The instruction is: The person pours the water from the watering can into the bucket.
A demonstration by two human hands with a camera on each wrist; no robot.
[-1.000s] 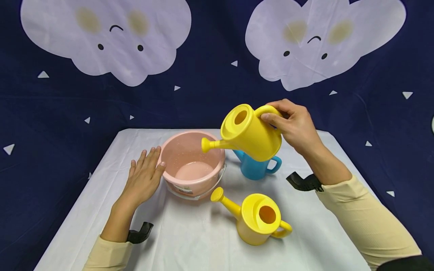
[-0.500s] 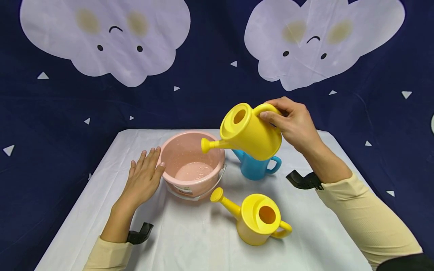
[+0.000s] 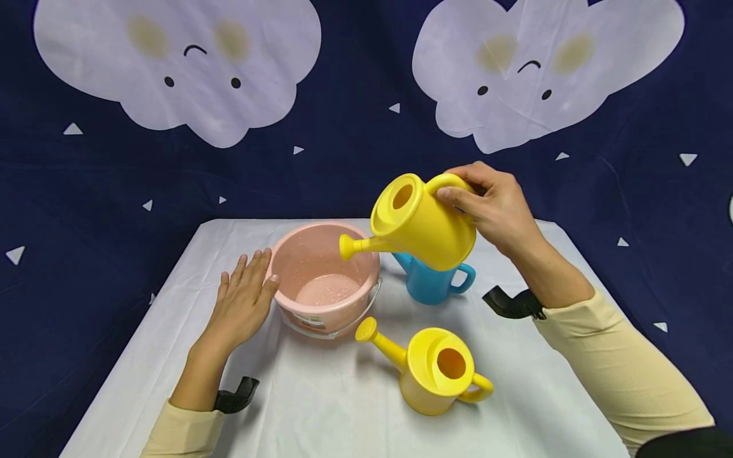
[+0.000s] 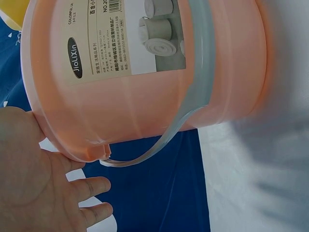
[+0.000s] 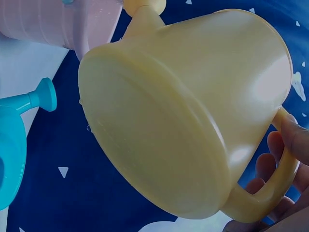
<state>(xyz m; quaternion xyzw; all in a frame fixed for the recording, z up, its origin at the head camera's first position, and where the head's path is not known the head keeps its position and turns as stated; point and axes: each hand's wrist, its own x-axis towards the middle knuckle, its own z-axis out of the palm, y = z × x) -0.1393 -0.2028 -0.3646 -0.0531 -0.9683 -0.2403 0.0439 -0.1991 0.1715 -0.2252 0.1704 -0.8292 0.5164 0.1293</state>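
My right hand [image 3: 498, 207] grips the handle of a yellow watering can [image 3: 429, 229], raised and tilted so its spout points left over the pink bucket [image 3: 329, 305]. In the right wrist view the can's base [image 5: 149, 140] faces the camera, with the fingers curled round the handle [image 5: 263, 198]. At the bucket's left rim, my left hand [image 3: 243, 302] rests with straight fingers. The left wrist view shows that hand [image 4: 43, 179] against the rim, beside the hinge of the pale bail handle [image 4: 198, 72]. A little water shows in the bucket's bottom.
A second yellow watering can [image 3: 432, 375] stands upright at the front right of the bucket. Behind the raised can stands a blue watering can [image 3: 429, 283], partly hidden. White cloth covers the table [image 3: 321, 407]; a dark blue cloud-print backdrop [image 3: 366, 95] hangs behind.
The raised can has tipped very slightly further towards the bucket. Ripples showed on the water in the bucket half a second ago. The left hand has not moved.
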